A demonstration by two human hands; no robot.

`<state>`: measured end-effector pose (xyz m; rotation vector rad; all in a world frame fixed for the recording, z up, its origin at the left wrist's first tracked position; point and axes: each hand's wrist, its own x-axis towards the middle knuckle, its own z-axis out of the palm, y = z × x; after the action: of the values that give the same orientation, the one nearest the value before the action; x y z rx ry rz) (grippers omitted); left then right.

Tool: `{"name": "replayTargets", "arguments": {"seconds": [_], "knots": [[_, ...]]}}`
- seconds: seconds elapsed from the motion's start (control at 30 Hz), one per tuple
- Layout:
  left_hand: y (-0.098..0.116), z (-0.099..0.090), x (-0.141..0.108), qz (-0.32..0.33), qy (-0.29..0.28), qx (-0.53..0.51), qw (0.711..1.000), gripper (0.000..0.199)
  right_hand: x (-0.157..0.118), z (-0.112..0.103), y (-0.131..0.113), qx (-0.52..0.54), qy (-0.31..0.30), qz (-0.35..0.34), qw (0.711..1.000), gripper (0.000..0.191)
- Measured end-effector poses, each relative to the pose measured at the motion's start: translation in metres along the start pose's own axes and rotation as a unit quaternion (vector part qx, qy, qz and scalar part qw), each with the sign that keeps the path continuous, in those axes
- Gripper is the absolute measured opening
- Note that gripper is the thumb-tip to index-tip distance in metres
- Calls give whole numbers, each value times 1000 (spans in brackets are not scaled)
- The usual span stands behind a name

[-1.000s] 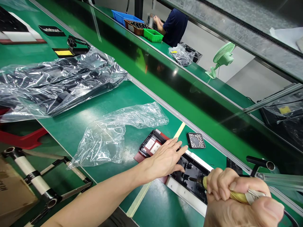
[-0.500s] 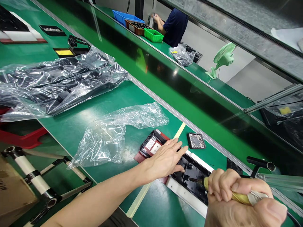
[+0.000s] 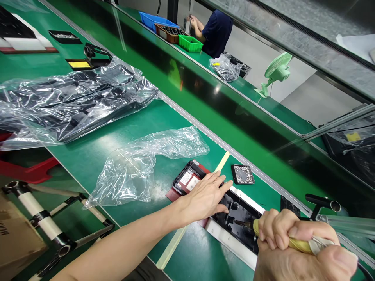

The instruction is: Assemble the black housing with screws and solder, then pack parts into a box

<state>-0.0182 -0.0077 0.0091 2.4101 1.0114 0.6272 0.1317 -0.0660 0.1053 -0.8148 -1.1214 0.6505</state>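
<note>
My left hand (image 3: 202,197) lies flat with fingers spread across a long black plastic housing (image 3: 244,238), steadying contact near its middle. The housing sits between white bars of a fixture (image 3: 227,239) with a dark red base. Wrapped in my right hand (image 3: 281,238) is a powered screwdriver (image 3: 300,245) with a yellow grip. Its dark bit points left into the housing, just right of my left thumb; whether a screw is under the tip cannot be made out. Beyond my left fingers stands a small black tray of screws (image 3: 244,182).
A crumpled clear plastic bag (image 3: 131,168) lies left of the fixture, with bagged black parts (image 3: 88,97) farther left. A metal rail (image 3: 187,117) borders the green conveyor (image 3: 222,113). Across it are a person (image 3: 218,33), bins and a green fan (image 3: 277,70). A tube frame (image 3: 43,218) stands lower left.
My right hand and the screwdriver have shifted very slightly to the right. My left hand and the housing stay in place. Across the conveyor, the person's hands have moved a little.
</note>
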Motion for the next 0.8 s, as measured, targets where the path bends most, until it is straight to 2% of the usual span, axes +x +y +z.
{"name": "replayTargets", "arguments": {"seconds": [0.5, 0.63, 0.8], "knots": [[3, -5, 2, -1, -10, 4, 1000, 86, -1, 0, 0, -4, -1, 3, 1000, 39], [4, -7, 1, -5, -18, 5, 1000, 87, -4, 1, -2, -8, 23, 12, 1000, 44], [5, -8, 2, -8, -27, 5, 1000, 87, -6, 1, 0, -6, 40, 17, 999, 41]]}}
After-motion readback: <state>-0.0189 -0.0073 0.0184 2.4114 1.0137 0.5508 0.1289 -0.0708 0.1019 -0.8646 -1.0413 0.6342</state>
